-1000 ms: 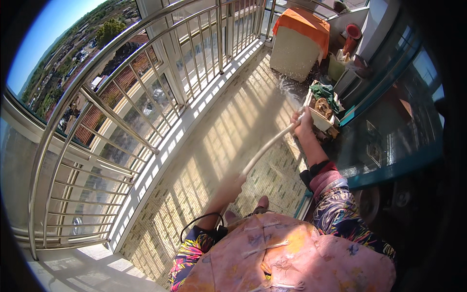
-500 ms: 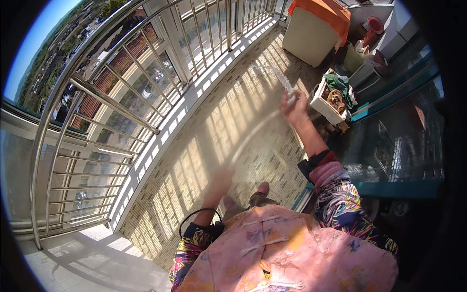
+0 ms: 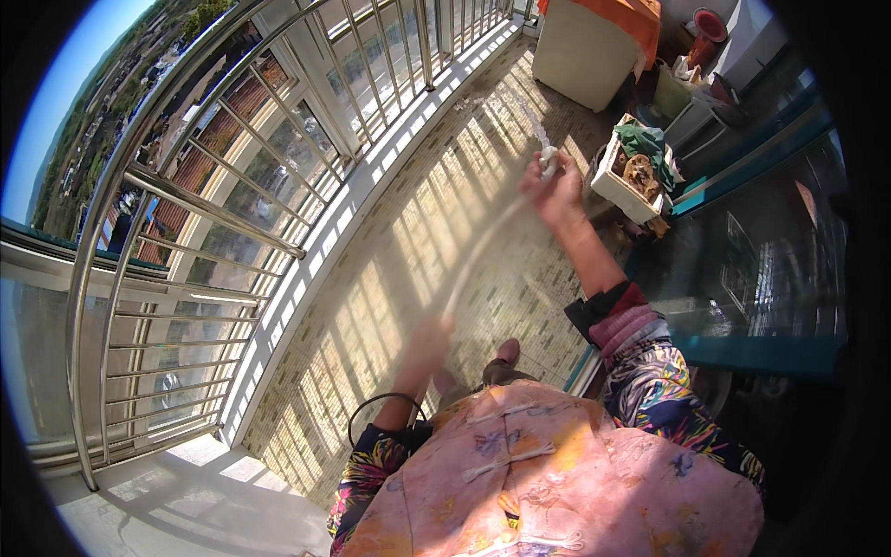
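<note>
1. Hose (image 3: 469, 264), pale, curves across the frame's centre, water (image 3: 538, 133) spurting from its upper end.
2. Right hand (image 3: 555, 190), upper centre, is clamped around that end.
3. Left hand (image 3: 429, 345), blurred, below centre, grips it lower.
4. White box (image 3: 620, 197) sits upper right.

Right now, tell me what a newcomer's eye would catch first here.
Probably the pale hose at the centre, running between the left hand and right hand, with water spurting from its far end. Then the bright orange cloth at the upper right, and the shiny metal railing curving along the left.
</note>
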Tool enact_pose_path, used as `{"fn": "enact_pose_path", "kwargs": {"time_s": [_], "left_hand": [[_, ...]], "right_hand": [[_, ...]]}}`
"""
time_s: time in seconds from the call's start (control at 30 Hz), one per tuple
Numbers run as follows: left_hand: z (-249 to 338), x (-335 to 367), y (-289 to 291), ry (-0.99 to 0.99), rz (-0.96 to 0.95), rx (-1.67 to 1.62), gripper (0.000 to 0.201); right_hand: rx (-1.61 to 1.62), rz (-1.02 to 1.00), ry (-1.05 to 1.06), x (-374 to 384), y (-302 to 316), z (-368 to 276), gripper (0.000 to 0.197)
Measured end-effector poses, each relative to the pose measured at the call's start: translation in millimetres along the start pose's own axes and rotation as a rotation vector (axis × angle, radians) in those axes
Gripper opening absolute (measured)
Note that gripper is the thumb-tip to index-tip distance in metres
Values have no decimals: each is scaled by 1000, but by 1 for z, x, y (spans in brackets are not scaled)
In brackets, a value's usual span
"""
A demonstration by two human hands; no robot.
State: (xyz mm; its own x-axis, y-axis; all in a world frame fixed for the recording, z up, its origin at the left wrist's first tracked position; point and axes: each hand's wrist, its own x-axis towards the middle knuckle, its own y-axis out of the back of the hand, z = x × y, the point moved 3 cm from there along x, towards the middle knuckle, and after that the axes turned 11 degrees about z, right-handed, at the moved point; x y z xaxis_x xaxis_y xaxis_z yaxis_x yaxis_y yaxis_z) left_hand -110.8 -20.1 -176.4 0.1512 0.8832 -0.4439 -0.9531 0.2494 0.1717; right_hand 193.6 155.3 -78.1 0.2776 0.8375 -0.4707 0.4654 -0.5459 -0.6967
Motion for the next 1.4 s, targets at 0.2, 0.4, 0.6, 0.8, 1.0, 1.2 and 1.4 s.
{"fn": "enact_pose_path", "kwargs": {"time_s": [0.2,0.4,0.6,0.8,1.0,1.2,1.4], "left_hand": [[45,-15,-1,58,-201,47,32],[125,5,-12,-115,-196,-242,31],[207,16,-25,-408,-116,-399,31],[265,10,-45,-803,-56,-374,35],[285,-3,-71,-942,28,-146,41],[301,-30,-114,-777,-59,-222,34],[308,-34,-150,-716,-57,-240,36]], "right_hand": [[-59,-166,186,-21,-28,-12,35],[-288,-344,278,-94,-77,7,23],[-532,-245,556,-172,-113,5,46],[-640,-108,598,-183,-100,-6,33],[-662,-415,447,-164,-64,-25,52],[-795,-494,581,-213,-33,-83,72],[-1144,-158,705,-212,-16,-116,64]]}}
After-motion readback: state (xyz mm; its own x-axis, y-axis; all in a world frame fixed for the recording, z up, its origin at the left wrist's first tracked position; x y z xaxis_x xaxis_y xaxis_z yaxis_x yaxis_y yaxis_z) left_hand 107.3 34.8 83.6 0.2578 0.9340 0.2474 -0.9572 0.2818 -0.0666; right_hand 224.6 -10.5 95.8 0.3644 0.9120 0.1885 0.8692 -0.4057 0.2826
